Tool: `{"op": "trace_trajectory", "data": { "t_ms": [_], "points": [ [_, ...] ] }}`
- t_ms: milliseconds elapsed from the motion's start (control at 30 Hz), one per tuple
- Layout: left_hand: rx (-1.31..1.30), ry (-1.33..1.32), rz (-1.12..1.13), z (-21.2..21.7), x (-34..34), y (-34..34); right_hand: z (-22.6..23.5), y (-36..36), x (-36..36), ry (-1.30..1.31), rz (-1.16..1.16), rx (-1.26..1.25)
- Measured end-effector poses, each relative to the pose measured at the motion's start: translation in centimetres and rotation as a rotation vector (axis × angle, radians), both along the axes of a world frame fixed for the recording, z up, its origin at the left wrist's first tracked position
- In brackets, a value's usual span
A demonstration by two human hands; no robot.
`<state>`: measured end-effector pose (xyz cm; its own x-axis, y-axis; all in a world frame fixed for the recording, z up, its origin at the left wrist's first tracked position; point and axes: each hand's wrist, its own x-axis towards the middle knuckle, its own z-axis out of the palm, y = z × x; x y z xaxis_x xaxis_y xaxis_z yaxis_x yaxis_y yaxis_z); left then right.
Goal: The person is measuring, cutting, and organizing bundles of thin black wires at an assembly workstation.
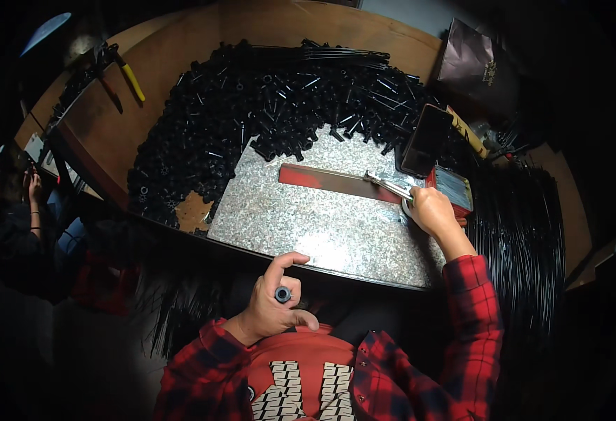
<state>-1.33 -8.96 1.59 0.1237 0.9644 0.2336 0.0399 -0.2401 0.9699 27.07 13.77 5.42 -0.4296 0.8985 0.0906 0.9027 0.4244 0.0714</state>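
Near the table's front edge, my left hand (262, 307) has its index finger and thumb spread. Its other fingers curl round a short black tube (283, 294), whose round hollow end faces up. My right hand (434, 211) is closed round a slim metal tool (391, 186) with two arms, perhaps pliers or tweezers; the grip hides its rear. The tool's tip lies over a long flat bar (304, 178), red along its side and dark on top. This bar lies across a speckled grey stone slab (259, 210).
A large heap of black tubular parts (273, 98) surrounds the slab's back and left. Behind the right hand stand a phone (424, 140) and a red-edged box (455, 191). Long black strands (522, 231) hang at right. Yellow-handled pliers (132, 81) hang at left, near another person (31, 210).
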Motion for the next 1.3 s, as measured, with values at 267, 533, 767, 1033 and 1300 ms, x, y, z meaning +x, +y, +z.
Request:
{"op": "trace_trajectory", "data": {
  "t_ms": [267,533,767,1033,1300],
  "points": [
    [-0.005,0.012,-0.005,-0.1,-0.1,0.1,-0.3,-0.1,0.1,0.073,-0.048,0.006],
    [-0.016,-0.006,0.007,-0.1,0.2,0.3,0.6,-1.7,0.2,0.254,-0.107,0.094],
    [0.022,0.085,-0.018,1.4,0.9,1.0,1.0,-8.9,-3.6,1.484,0.036,-0.751],
    [0.123,0.145,-0.081,2.1,2.5,1.3,-0.8,-13.7,-5.9,1.479,0.180,-0.969],
    [0.100,0.131,-0.089,1.6,2.5,1.0,-0.1,-14.9,-7.1,1.309,0.167,-0.952]
  ]
}}
